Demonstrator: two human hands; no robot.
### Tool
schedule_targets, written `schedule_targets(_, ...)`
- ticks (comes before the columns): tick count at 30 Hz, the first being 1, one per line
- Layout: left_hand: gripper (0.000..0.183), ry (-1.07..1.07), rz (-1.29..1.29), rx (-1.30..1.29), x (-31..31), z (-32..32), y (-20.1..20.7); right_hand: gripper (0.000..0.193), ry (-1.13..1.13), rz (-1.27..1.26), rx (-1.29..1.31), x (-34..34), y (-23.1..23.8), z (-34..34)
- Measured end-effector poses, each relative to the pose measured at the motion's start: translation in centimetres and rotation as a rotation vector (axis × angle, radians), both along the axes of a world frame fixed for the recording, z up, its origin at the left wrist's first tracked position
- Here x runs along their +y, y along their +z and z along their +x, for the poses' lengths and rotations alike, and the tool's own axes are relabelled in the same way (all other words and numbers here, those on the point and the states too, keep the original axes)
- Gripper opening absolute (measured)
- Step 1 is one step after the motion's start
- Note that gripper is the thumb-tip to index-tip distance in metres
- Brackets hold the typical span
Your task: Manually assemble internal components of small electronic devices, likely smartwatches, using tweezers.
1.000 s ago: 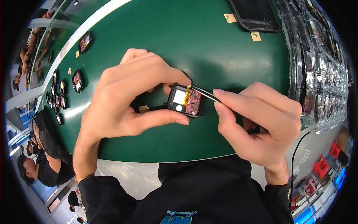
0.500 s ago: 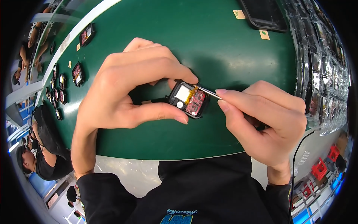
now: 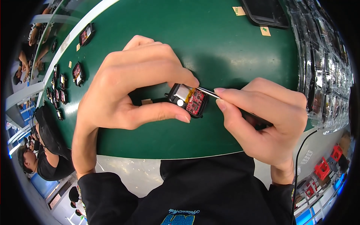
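The left hand arches in, thumb and forefinger curved around a small black device, gripping it. The right hand, fingers bent, pinches slim metal tweezers to the device's upper edge. Above the green counter, its open face points upward, long axis sloping down rightward.

Tweezers pt. behind R hand, tip contact unclear

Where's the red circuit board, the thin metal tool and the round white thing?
Red circuit board [image 3: 195, 102]: head view, middle of its face.
Thin metal tool [image 3: 208, 92]: head view, its bare shaft.
Round white thing [image 3: 180, 102]: head view, its centre.
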State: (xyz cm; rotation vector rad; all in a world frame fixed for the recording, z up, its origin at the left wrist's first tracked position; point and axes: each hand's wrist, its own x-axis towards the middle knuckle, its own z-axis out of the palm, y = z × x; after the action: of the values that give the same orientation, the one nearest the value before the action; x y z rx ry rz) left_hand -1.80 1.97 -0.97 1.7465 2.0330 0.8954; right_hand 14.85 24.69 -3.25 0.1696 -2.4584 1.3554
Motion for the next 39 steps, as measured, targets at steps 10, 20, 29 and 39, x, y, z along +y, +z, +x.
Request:
schedule_targets(10,0.063,0.095,-0.102,0.002,0.6,-0.1,0.9,0.021,-0.057,-0.012,0.026,0.9,0.8,0.5)
schedule_targets(20,0.049,0.265,0.089,-0.004,3.8,-3.0,3.1,0.019,-0.031,-0.281,0.085,0.2,-0.3,1.4)
schedule_targets(29,0.041,-0.034,0.209,0.143,23.9,-12.0,7.6,0.017,-0.060,-0.258,0.126,0.1,0.1,1.0)
schedule_targets(39,0.040,0.127,0.304,0.212,17.1,-13.1,3.3,0.017,-0.122,-0.209,0.067,0.3,0.7,1.9)
